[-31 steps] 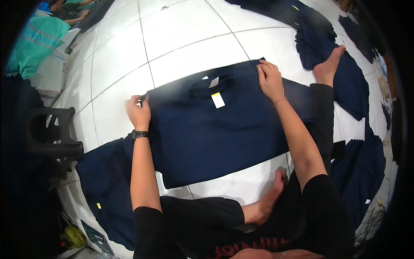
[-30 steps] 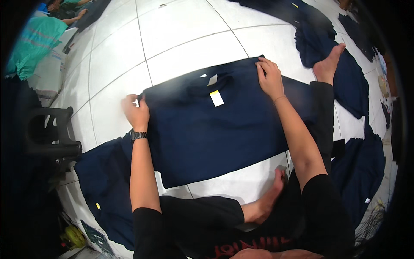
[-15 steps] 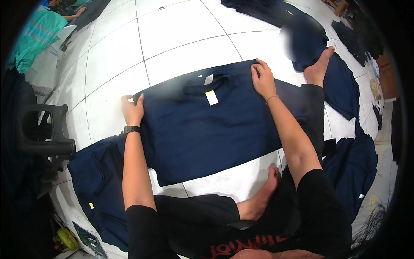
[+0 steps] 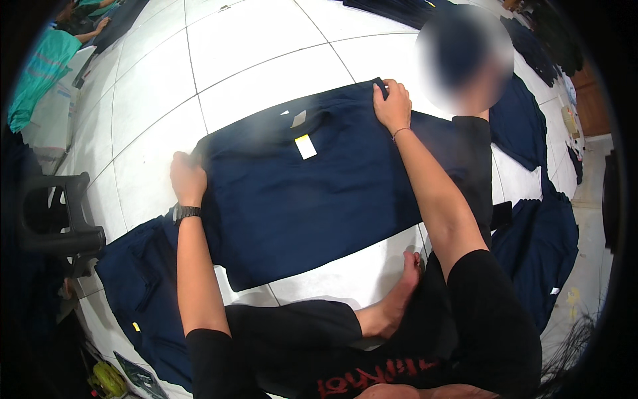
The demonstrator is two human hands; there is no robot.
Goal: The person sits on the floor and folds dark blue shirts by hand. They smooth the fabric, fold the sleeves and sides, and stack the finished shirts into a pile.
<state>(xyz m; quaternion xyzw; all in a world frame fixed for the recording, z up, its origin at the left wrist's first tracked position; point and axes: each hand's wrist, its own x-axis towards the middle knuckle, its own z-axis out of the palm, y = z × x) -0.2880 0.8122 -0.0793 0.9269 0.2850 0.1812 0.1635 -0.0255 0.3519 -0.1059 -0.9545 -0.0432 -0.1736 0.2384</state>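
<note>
Two hands (image 4: 189, 179) (image 4: 393, 105) grip a navy shirt (image 4: 312, 206) bearing a yellow-topped white label (image 4: 306, 147).

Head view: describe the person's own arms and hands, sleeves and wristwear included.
Short black sleeves leave both forearms bare. The left hand, blurred, and right hand wear no gloves. A black link-band watch circles the left wrist, a thin bracelet the right.

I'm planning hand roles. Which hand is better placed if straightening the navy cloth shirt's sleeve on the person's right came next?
Probably the right hand: it grips the navy cloth shirt at the shoulder beside that sleeve. The left hand is farther off, at the opposite shoulder.
</note>
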